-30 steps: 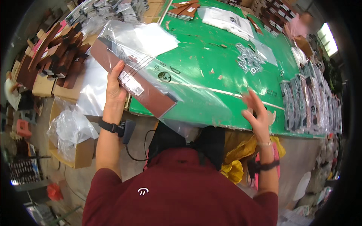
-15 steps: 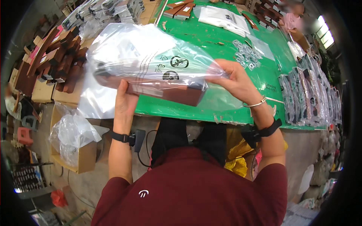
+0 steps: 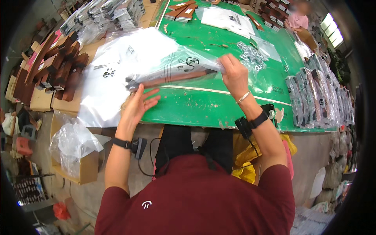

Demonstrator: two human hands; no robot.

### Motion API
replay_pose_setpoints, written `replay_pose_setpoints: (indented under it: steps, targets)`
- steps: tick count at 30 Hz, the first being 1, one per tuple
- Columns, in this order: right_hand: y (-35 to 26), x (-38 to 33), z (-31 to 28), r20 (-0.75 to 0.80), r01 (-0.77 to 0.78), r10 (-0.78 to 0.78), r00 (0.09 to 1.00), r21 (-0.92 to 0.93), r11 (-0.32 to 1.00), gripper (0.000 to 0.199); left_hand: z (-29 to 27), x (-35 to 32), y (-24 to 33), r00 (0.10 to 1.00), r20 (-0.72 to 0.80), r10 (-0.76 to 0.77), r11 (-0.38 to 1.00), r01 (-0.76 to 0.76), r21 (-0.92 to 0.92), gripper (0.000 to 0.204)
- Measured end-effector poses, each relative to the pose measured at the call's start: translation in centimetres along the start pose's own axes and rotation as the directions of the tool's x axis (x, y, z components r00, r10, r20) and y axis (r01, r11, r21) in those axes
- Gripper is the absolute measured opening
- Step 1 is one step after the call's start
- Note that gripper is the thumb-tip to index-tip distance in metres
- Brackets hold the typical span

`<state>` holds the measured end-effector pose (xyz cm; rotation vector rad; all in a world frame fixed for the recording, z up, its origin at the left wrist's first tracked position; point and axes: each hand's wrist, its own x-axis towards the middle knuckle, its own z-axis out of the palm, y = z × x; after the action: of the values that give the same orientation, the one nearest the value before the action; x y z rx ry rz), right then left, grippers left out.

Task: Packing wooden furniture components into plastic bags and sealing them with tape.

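Note:
A clear plastic bag point(image 3: 180, 64) with dark printed marks hangs just above the green tabletop, with a long reddish-brown bar-like piece point(image 3: 172, 80) inside. My right hand point(image 3: 235, 76) is closed on the bag's right end, pinching the plastic. My left hand point(image 3: 139, 103) is open at the bag's left end, its fingers spread and its thumb raised beside the dark end of the contents. Whether the thumb touches the bag I cannot tell. To the left, a pile of flat clear bags point(image 3: 103, 84) lies partly under the held bag.
The green table point(image 3: 196, 105) carries small clear-wrapped parts point(image 3: 252, 55), a white bag stack point(image 3: 227, 21) and brown pieces point(image 3: 184, 13). Wrapped bundles point(image 3: 313, 100) stand at right. Unwrapped brown pieces point(image 3: 58, 64) and a cardboard box point(image 3: 88, 166) are at left. A person point(image 3: 299, 19) is far right.
The bag has tipped and moved away from me, lower toward the table. My right hand has shifted up slightly with its end. My left hand has come off the bag's underside and opened.

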<state>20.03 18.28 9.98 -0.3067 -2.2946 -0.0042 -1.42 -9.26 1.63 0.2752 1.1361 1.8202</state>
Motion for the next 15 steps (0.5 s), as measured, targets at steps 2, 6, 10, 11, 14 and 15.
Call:
replay_pose_setpoints:
  steps: [2,6,10,11,14,15]
  targets:
    - [0.5,-0.5,0.7,-0.068,0.089,-0.087,0.994,0.02,0.996,0.02,0.2,0.4,-0.1,1.0,-0.028,0.014,1.0,-0.014,-0.002,0.064]
    - [3.1,-9.4,3.4,0.245,0.229,-0.26,0.934,0.147,0.962,0.022,1.6,-3.2,0.4,0.967,-0.238,0.095,0.971,-0.037,0.236,0.06]
    - [1.2,-10.9,2.7,0.304,0.171,-0.215,0.928,0.163,0.972,0.02,2.1,-4.5,-0.2,0.816,-0.19,0.546,0.674,-0.293,0.678,0.053]
    - [1.1,-10.9,2.8,0.297,0.171,-0.208,0.932,0.144,0.975,0.018,4.5,-4.6,0.0,0.723,-0.113,0.682,0.546,-0.4,0.736,0.046]
    - [1.0,-11.0,2.8,0.287,0.151,-0.18,0.941,0.121,0.981,0.017,9.0,-2.8,0.2,0.58,0.473,0.664,0.002,-0.634,0.774,0.044]
    - [1.0,-11.0,2.8,0.285,0.136,-0.166,0.944,0.121,0.983,0.017,10.8,-1.9,0.2,0.529,0.6,0.601,-0.123,-0.68,0.722,0.042]
